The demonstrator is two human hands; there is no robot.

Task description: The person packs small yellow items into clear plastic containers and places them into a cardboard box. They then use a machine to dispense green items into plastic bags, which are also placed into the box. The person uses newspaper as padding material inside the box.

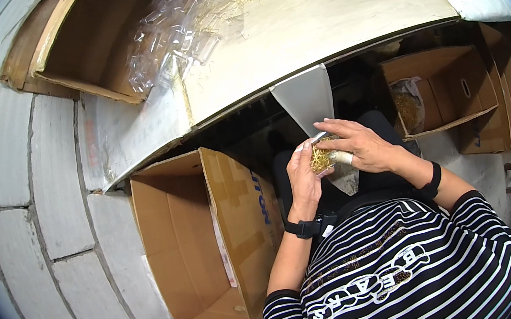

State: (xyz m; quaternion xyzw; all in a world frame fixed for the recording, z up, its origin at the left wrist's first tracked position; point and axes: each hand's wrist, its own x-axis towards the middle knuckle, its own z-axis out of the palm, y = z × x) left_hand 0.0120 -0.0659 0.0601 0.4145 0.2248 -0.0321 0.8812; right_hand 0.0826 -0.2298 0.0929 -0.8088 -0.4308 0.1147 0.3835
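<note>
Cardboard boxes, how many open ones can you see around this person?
3, maybe more. One box stands on the floor at the person's left, one under the table at the right, one lies on the tabletop at upper left. Further cartons at the far right edge are unclear.

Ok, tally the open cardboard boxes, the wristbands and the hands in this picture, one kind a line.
Open cardboard boxes: 3, one under the table on the left, one on the right, one on the table
Black wristbands: 2
Hands: 2, left hand, right hand
Total: 7
</note>
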